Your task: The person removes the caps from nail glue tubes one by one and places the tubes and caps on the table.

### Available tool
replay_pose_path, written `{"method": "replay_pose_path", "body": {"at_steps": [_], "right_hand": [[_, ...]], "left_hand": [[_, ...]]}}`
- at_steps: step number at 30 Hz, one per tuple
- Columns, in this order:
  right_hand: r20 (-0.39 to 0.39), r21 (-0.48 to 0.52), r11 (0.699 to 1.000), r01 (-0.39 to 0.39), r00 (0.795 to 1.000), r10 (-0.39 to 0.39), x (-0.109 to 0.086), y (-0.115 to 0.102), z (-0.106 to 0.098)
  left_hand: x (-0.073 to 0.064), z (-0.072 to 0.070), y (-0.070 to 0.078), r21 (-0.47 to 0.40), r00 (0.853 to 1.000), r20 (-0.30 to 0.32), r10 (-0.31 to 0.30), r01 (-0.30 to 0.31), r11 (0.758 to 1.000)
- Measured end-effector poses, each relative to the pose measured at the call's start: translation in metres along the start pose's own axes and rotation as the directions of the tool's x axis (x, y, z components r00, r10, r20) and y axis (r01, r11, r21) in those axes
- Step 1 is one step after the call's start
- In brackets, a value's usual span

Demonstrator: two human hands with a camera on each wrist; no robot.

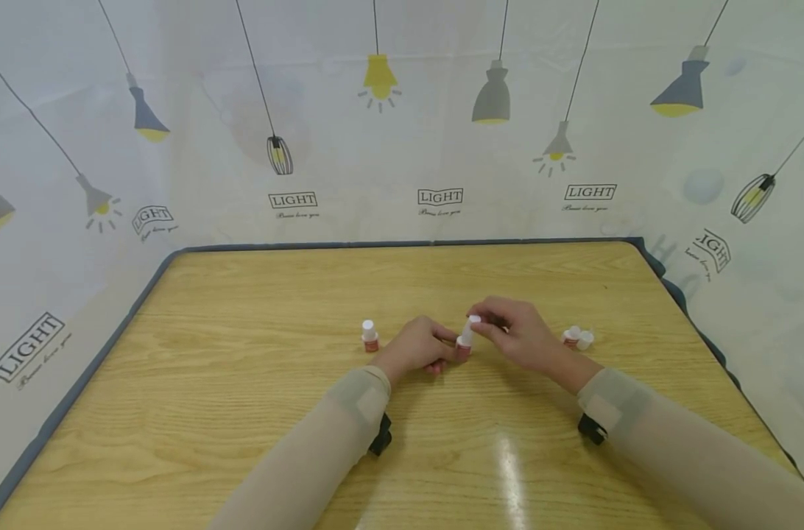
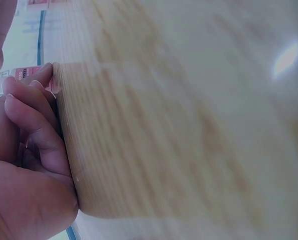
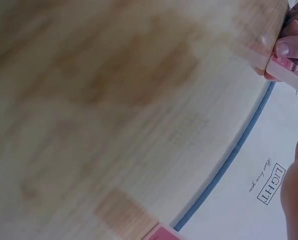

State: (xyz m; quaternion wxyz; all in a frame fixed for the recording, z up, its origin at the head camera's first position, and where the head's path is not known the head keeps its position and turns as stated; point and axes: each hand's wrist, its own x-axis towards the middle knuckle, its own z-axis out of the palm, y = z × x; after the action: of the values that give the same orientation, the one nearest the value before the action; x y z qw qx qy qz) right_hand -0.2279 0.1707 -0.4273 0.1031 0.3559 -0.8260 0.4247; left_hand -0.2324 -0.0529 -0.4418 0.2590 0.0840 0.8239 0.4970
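Note:
In the head view a small bottle (image 1: 464,344) with a red label stands on the table near its middle. The left hand (image 1: 420,344) grips it low down between thumb and fingers; the right wrist view shows those fingers around the bottle's pink-red label (image 3: 288,65). From the right, the right hand (image 1: 516,333) pinches a white cap (image 1: 473,320) at the bottle's top. That cap leans to the right; whether it sits on the neck or just above, I cannot tell. In the left wrist view the left fingers (image 2: 36,112) partly hide the bottle.
Left of the hands stands a similar bottle (image 1: 370,337) with a white top. Beyond the right wrist are another red-labelled bottle (image 1: 570,338) and, touching or close beside it, a white cap-like piece (image 1: 585,340). A lamp-patterned curtain (image 1: 442,147) surrounds the wooden table (image 1: 276,294).

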Motion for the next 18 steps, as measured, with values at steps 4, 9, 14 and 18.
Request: {"method": "replay_pose_path", "body": {"at_steps": [4,9,14,18], "right_hand": [[-0.041,0.012,1.0,-0.011,0.999,0.011,-0.0007,0.0003,-0.0014],[-0.06,0.017,1.0,-0.022,0.998,0.023,-0.0012,-0.001,-0.0034],[-0.077,0.03,0.999,-0.013,0.997,0.016,-0.0014,-0.0015,-0.0042],[-0.093,0.037,0.999,-0.016,0.996,0.019,-0.0015,-0.0008,-0.0046]], "left_hand": [[-0.0013,0.0001,0.0009,0.003,1.0,0.001,0.006,-0.006,1.0],[-0.0024,0.0,0.0018,-0.002,1.0,0.003,0.004,-0.004,1.0],[-0.002,-0.0006,0.0004,-0.008,1.0,0.007,0.004,-0.004,1.0],[-0.0023,-0.0012,0.0005,-0.012,1.0,0.011,0.004,-0.003,1.0]]}}
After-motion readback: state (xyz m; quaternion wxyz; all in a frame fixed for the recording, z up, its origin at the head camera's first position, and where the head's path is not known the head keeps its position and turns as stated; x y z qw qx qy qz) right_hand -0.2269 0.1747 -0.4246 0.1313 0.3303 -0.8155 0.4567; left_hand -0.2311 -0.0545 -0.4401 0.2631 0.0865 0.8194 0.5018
